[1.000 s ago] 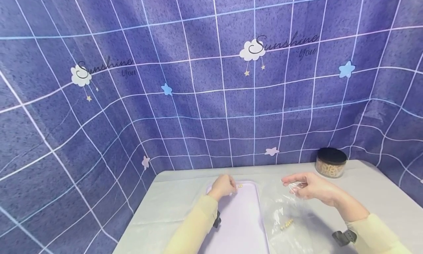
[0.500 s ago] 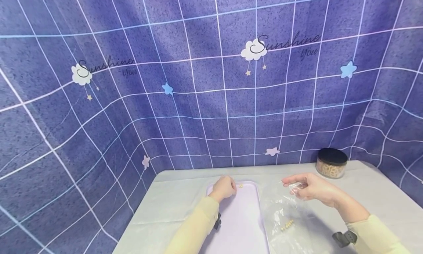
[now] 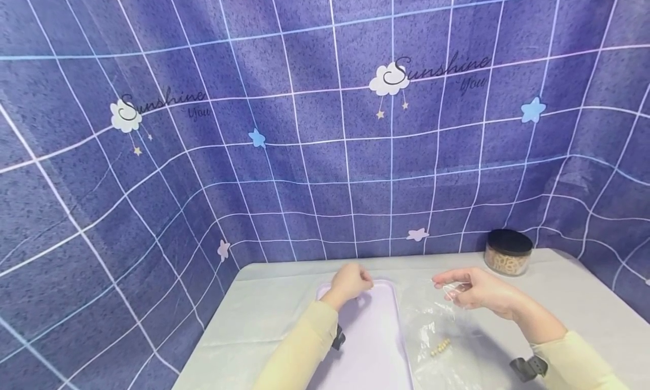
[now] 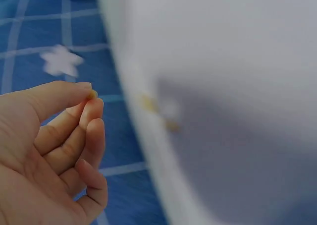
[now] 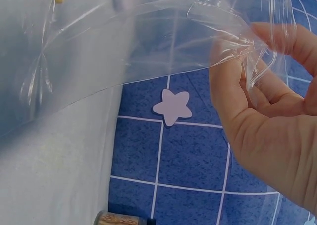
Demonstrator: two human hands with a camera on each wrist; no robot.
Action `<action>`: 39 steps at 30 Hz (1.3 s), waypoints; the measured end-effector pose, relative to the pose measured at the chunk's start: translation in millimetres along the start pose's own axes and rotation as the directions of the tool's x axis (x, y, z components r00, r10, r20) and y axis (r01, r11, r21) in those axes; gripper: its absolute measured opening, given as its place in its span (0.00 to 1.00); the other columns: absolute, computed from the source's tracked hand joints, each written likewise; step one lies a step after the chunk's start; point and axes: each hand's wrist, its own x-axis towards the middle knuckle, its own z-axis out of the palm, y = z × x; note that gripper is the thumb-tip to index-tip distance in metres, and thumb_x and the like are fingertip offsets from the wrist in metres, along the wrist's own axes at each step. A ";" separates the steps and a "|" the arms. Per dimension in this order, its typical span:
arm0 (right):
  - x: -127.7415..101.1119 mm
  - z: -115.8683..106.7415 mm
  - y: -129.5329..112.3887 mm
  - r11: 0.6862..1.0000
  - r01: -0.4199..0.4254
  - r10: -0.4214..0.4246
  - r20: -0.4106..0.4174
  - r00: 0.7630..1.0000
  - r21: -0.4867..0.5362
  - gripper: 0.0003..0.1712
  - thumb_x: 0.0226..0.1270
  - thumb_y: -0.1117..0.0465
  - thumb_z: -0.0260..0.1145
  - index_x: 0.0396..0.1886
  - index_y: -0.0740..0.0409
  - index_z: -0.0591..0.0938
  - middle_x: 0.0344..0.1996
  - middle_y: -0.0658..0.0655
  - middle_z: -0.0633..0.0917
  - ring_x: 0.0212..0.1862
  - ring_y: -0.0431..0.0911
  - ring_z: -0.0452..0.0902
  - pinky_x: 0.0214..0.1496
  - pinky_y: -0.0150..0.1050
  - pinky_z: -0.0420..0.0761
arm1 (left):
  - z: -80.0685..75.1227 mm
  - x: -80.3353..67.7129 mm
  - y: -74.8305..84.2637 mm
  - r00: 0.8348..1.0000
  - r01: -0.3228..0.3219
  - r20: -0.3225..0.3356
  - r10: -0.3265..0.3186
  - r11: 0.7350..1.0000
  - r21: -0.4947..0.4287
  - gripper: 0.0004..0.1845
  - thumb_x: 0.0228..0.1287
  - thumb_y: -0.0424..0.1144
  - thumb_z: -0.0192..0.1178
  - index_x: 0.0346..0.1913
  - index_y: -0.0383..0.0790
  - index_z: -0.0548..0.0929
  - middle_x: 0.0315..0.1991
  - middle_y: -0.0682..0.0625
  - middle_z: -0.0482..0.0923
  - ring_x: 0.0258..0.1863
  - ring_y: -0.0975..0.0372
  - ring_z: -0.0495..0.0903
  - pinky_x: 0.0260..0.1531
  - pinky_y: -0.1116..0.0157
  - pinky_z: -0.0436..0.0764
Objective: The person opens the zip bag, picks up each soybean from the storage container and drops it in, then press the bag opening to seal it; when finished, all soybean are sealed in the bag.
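My left hand (image 3: 350,283) is over the far end of the lilac tray (image 3: 373,333). In the left wrist view its thumb and forefinger pinch a small yellow soybean (image 4: 93,93). Blurred yellow soybeans (image 4: 148,103) lie near the tray's edge there; the hand hides them in the head view. My right hand (image 3: 482,291) holds up the mouth of a clear plastic zip bag (image 5: 148,51), pinching its rim between thumb and fingers. The bag hangs down to the right of the tray, with several soybeans (image 3: 440,346) in a slanting row inside.
A clear jar with a black lid (image 3: 509,252), holding ring-shaped pieces, stands at the back right of the grey-covered table (image 3: 274,311). A blue gridded curtain (image 3: 315,153) hangs behind and along both sides.
My left hand has shifted slightly right along the tray's far end, covering the soybeans visible there earlier. The right hand and the bag stay almost still.
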 end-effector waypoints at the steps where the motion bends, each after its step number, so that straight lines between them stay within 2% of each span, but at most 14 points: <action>1: -0.2 0.3 0.2 1.000 0.000 0.000 0.002 1.000 0.000 0.35 0.49 0.75 0.59 0.62 0.64 0.72 0.54 0.66 0.77 0.31 0.39 0.75 0.28 0.33 0.77 | -3.3 0.4 8.7 0.999 -0.044 -0.009 0.044 0.999 -0.028 0.01 0.49 0.41 0.67 0.26 0.50 0.86 0.24 0.60 0.83 0.17 0.71 0.75 0.22 0.72 0.75; 3: -0.5 0.8 0.1 1.000 0.001 -0.001 0.004 1.000 -0.003 0.35 0.48 0.75 0.60 0.62 0.64 0.72 0.54 0.67 0.77 0.31 0.38 0.75 0.28 0.32 0.77 | -11.6 -0.2 29.9 0.992 -0.129 -0.023 0.128 0.988 -0.079 0.01 0.50 0.40 0.67 0.27 0.49 0.87 0.25 0.59 0.84 0.18 0.73 0.76 0.24 0.75 0.76; 6: -0.7 1.3 -0.5 1.000 0.002 -0.002 0.005 1.000 -0.003 0.35 0.48 0.75 0.60 0.62 0.64 0.73 0.54 0.67 0.77 0.30 0.38 0.74 0.27 0.31 0.76 | -22.6 -3.5 62.9 0.974 -0.224 -0.048 0.220 0.967 -0.124 0.01 0.53 0.40 0.67 0.28 0.48 0.87 0.25 0.60 0.84 0.22 0.77 0.76 0.27 0.79 0.75; 9: -0.3 1.8 -0.5 1.000 0.002 -0.002 0.006 1.000 -0.003 0.34 0.49 0.75 0.59 0.62 0.64 0.72 0.53 0.66 0.77 0.30 0.39 0.75 0.27 0.31 0.76 | -29.5 -9.7 89.2 0.963 -0.268 -0.063 0.261 0.949 -0.166 0.03 0.54 0.42 0.68 0.29 0.48 0.87 0.25 0.61 0.84 0.23 0.77 0.76 0.27 0.80 0.75; 13: 0.1 1.6 -0.1 1.000 0.000 0.000 0.008 1.000 0.004 0.35 0.48 0.75 0.59 0.62 0.65 0.72 0.53 0.66 0.77 0.31 0.39 0.75 0.27 0.32 0.77 | -31.2 -15.4 110.2 0.946 -0.324 -0.069 0.317 0.925 -0.197 0.03 0.55 0.41 0.68 0.31 0.48 0.87 0.26 0.61 0.84 0.23 0.79 0.76 0.26 0.81 0.74; 17: 0.0 0.8 -1.1 1.000 0.000 -0.001 0.013 1.000 0.007 0.36 0.47 0.75 0.59 0.62 0.66 0.72 0.53 0.65 0.78 0.35 0.42 0.77 0.30 0.34 0.78 | -27.5 -19.1 122.9 0.938 -0.347 -0.057 0.342 0.917 -0.198 0.02 0.54 0.40 0.68 0.31 0.49 0.87 0.26 0.61 0.84 0.23 0.80 0.75 0.26 0.82 0.73; 22: 1.2 0.1 -1.0 1.000 0.019 -0.020 0.020 1.000 0.008 0.35 0.48 0.73 0.61 0.62 0.69 0.70 0.51 0.63 0.79 0.40 0.44 0.79 0.30 0.34 0.78 | -15.9 -22.7 130.6 0.918 -0.395 -0.026 0.395 0.908 -0.139 0.02 0.55 0.43 0.68 0.32 0.52 0.88 0.27 0.64 0.84 0.22 0.83 0.72 0.26 0.85 0.71; 26: 2.8 0.2 -0.7 1.000 0.030 -0.030 0.025 0.999 0.007 0.34 0.49 0.72 0.61 0.62 0.69 0.71 0.47 0.63 0.80 0.33 0.39 0.77 0.28 0.32 0.77 | -8.8 -25.3 132.4 0.901 -0.434 -0.025 0.433 0.900 -0.051 0.02 0.55 0.45 0.68 0.32 0.55 0.88 0.27 0.66 0.84 0.21 0.84 0.70 0.24 0.85 0.69; 30: 2.8 0.1 -0.3 0.999 0.032 -0.032 0.022 0.999 0.015 0.35 0.49 0.73 0.61 0.62 0.70 0.70 0.48 0.62 0.80 0.33 0.39 0.77 0.29 0.32 0.78 | -8.4 -25.6 131.2 0.900 -0.435 -0.067 0.431 0.899 -0.055 0.04 0.56 0.46 0.67 0.35 0.55 0.87 0.28 0.66 0.84 0.24 0.83 0.72 0.27 0.85 0.70; 33: 1.9 0.2 -0.7 1.000 0.025 -0.026 0.020 0.999 0.013 0.35 0.48 0.74 0.61 0.62 0.70 0.70 0.51 0.63 0.79 0.38 0.41 0.79 0.30 0.34 0.79 | -13.7 -23.2 126.3 0.910 -0.405 -0.139 0.391 0.909 -0.098 0.06 0.59 0.45 0.64 0.39 0.53 0.86 0.31 0.63 0.84 0.29 0.78 0.75 0.31 0.83 0.72; 35: 1.6 0.5 -1.2 1.000 0.022 -0.022 0.019 1.000 0.009 0.36 0.47 0.74 0.60 0.62 0.69 0.71 0.52 0.65 0.78 0.36 0.42 0.78 0.30 0.34 0.79 | -19.6 -19.9 119.3 0.920 -0.369 -0.191 0.343 0.921 -0.122 0.06 0.60 0.44 0.63 0.40 0.51 0.85 0.31 0.61 0.84 0.29 0.75 0.77 0.32 0.81 0.73; 39: 1.1 1.7 -2.5 1.000 0.014 -0.014 0.014 1.000 0.003 0.35 0.47 0.75 0.60 0.62 0.65 0.72 0.54 0.67 0.77 0.33 0.40 0.77 0.28 0.33 0.78 | -29.7 -8.9 94.0 0.938 -0.266 -0.267 0.221 0.953 -0.146 0.04 0.58 0.41 0.62 0.34 0.49 0.86 0.26 0.60 0.83 0.24 0.74 0.76 0.28 0.78 0.74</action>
